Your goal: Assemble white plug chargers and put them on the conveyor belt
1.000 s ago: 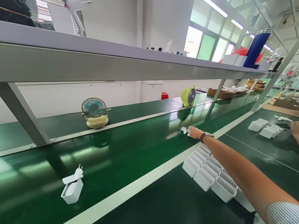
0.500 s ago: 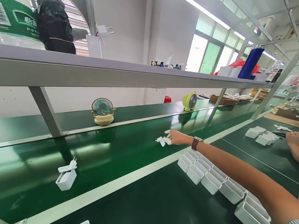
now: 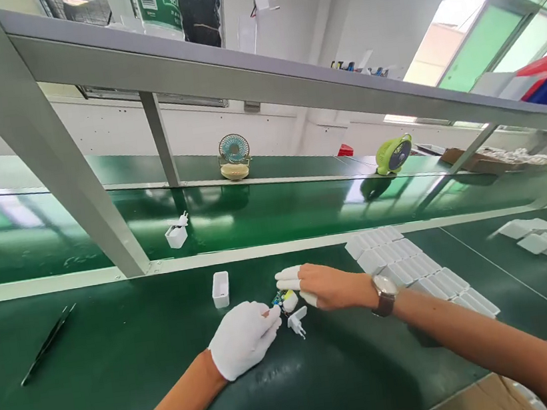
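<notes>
My left hand [image 3: 244, 337] wears a white glove and rests on the green table, its fingertips closed around a small part with a circuit board [image 3: 278, 299]. My right hand [image 3: 320, 286], with white finger cots and a wristwatch, pinches a small white piece [image 3: 289, 302] right beside it. A white plug part with prongs [image 3: 298, 322] lies on the table just below both hands. An open white casing [image 3: 221, 288] stands a little to the left.
A row of several white casings [image 3: 412, 266] lies at right. Black tweezers [image 3: 47, 343] lie at far left. On the conveyor belt [image 3: 280, 221] sits a casing with a plug [image 3: 176, 233]. Two small fans [image 3: 235, 156] [image 3: 393, 154] stand behind. A metal post [image 3: 43, 141] rises at left.
My right hand has drawn back from the conveyor to the table, bringing the white piece in. My left hand has come into view. The camera has tilted down and left.
</notes>
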### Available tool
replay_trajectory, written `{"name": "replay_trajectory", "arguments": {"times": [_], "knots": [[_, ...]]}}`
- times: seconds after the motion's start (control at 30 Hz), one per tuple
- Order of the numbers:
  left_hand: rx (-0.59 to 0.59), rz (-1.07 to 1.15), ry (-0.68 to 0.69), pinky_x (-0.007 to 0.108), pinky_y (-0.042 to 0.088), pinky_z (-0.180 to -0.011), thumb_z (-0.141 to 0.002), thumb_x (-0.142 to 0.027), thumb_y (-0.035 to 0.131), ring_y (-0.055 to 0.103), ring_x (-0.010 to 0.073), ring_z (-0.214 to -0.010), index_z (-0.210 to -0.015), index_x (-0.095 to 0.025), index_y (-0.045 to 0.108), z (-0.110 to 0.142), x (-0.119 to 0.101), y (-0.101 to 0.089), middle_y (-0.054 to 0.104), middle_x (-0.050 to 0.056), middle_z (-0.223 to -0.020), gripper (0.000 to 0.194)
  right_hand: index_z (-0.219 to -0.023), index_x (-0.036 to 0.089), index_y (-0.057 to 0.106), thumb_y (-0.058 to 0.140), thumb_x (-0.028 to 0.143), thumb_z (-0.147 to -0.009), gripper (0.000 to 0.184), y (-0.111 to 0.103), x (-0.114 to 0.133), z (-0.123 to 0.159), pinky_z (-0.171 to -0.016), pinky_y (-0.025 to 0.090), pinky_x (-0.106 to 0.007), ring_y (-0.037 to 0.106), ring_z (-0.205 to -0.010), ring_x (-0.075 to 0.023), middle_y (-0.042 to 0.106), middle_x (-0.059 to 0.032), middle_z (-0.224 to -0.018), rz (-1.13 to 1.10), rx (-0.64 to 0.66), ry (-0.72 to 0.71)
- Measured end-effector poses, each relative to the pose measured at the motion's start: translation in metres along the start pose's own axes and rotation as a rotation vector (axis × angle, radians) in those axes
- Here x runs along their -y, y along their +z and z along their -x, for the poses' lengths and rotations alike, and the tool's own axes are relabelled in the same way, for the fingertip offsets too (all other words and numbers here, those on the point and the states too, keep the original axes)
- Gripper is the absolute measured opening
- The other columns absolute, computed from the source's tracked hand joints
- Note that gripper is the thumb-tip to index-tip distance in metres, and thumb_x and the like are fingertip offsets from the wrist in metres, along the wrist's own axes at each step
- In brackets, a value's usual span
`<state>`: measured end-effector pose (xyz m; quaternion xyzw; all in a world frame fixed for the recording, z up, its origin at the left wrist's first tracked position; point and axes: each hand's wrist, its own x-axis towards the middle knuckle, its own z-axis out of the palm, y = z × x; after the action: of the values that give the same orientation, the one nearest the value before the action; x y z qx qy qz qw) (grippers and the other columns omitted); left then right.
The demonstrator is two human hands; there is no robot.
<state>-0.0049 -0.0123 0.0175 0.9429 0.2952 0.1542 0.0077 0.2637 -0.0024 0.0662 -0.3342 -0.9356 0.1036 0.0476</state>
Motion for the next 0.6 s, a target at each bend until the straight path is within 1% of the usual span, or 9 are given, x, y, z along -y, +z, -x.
{"name": "replay_trajectory", "arguments": {"times": [0.1, 0.17, 0.23, 0.27, 0.33, 0.37, 0.43, 0.53, 0.6], "knots": [[-0.070, -0.084, 0.013, 0.032, 0.030, -0.055, -0.099, -0.027, 0.047, 0.054, 0.0168, -0.058, -0.094, -0.024, 0.066, -0.001, 0.002, -0.002, 0.061, 0.000, -0.068, 0.020, -0.152, 0.018, 0.044, 0.058, 0.033, -0.097, 0.058, -0.002, 0.018, 0.012, -0.107, 0.047, -0.049, 0.057, -0.129, -0.0323, 0.055, -0.0177, -0.147, -0.037, -0.126, 0.247], [-0.206, -0.064, -0.054, 0.033, 0.035, -0.059, -0.097, -0.031, 0.052, 0.057, 0.0178, -0.061, -0.105, -0.025, 0.067, 0.000, 0.011, -0.004, 0.065, 0.001, -0.073, 0.018, -0.152, 0.018, 0.042, 0.065, 0.052, -0.092, 0.072, 0.007, 0.033, 0.018, -0.108, 0.047, -0.051, 0.055, -0.131, -0.0351, 0.055, -0.0183, -0.147, -0.102, -0.198, 0.397], [-0.384, -0.016, -0.227, 0.035, 0.044, -0.069, -0.091, -0.041, 0.063, 0.064, 0.0222, -0.076, -0.118, -0.025, 0.065, 0.001, 0.026, -0.007, 0.070, 0.005, -0.088, 0.031, -0.153, 0.017, 0.040, 0.070, 0.060, -0.086, 0.085, 0.024, 0.048, 0.019, -0.110, 0.045, -0.051, 0.054, -0.133, -0.0359, 0.060, -0.0173, -0.141, -0.174, -0.235, 0.474], [-0.463, 0.010, -0.348, 0.038, 0.047, -0.076, -0.085, -0.045, 0.069, 0.066, 0.0265, -0.089, -0.123, -0.024, 0.062, 0.001, 0.035, -0.009, 0.071, 0.008, -0.100, 0.043, -0.153, 0.017, 0.040, 0.072, 0.062, -0.083, 0.088, 0.035, 0.054, 0.019, -0.110, 0.044, -0.051, 0.056, -0.131, -0.0351, 0.066, -0.0152, -0.131, -0.206, -0.248, 0.491], [-0.537, 0.081, -0.579, 0.045, 0.048, -0.094, -0.076, -0.049, 0.075, 0.060, 0.0358, -0.117, -0.136, -0.022, 0.055, 0.003, 0.053, -0.010, 0.065, 0.014, -0.125, 0.068, -0.146, 0.018, 0.049, 0.075, 0.059, -0.081, 0.081, 0.056, 0.063, 0.017, -0.112, 0.042, -0.050, 0.058, -0.127, -0.0334, 0.073, -0.0105, -0.111, -0.236, -0.281, 0.508], [-0.516, 0.135, -0.657, 0.048, 0.045, -0.102, -0.075, -0.050, 0.075, 0.054, 0.0383, -0.128, -0.143, -0.021, 0.048, 0.004, 0.061, -0.011, 0.060, 0.015, -0.134, 0.079, -0.143, 0.018, 0.052, 0.075, 0.056, -0.082, 0.076, 0.065, 0.065, 0.015, -0.112, 0.042, -0.050, 0.058, -0.126, -0.0331, 0.073, -0.0106, -0.110, -0.226, -0.310, 0.529], [-0.388, 0.269, -0.738, 0.052, 0.040, -0.110, -0.077, -0.050, 0.071, 0.045, 0.0390, -0.138, -0.154, -0.019, 0.033, 0.005, 0.074, -0.011, 0.054, 0.015, -0.145, 0.091, -0.141, 0.015, 0.052, 0.072, 0.048, -0.085, 0.068, 0.077, 0.066, 0.012, -0.110, 0.042, -0.050, 0.057, -0.126, -0.0331, 0.070, -0.0136, -0.115, -0.176, -0.356, 0.583], [-0.158, 0.413, -0.746, 0.050, 0.042, -0.109, -0.081, -0.050, 0.066, 0.053, 0.0359, -0.132, -0.158, -0.021, 0.026, 0.006, 0.082, -0.012, 0.055, 0.012, -0.147, 0.091, -0.137, 0.010, 0.055, 0.065, 0.035, -0.087, 0.057, 0.079, 0.066, 0.008, -0.104, 0.044, -0.047, 0.058, -0.119, -0.0324, 0.067, -0.0176, -0.118, -0.105, -0.344, 0.630], [-0.114, 0.417, -0.696, 0.046, 0.047, -0.105, -0.081, -0.052, 0.065, 0.062, 0.0327, -0.122, -0.156, -0.023, 0.031, 0.007, 0.082, -0.012, 0.060, 0.010, -0.142, 0.087, -0.122, 0.011, 0.064, 0.062, 0.027, -0.085, 0.041, 0.072, 0.067, 0.005, -0.099, 0.046, -0.044, 0.062, -0.109, -0.0308, 0.069, -0.0172, -0.111, -0.088, -0.326, 0.640]]}}
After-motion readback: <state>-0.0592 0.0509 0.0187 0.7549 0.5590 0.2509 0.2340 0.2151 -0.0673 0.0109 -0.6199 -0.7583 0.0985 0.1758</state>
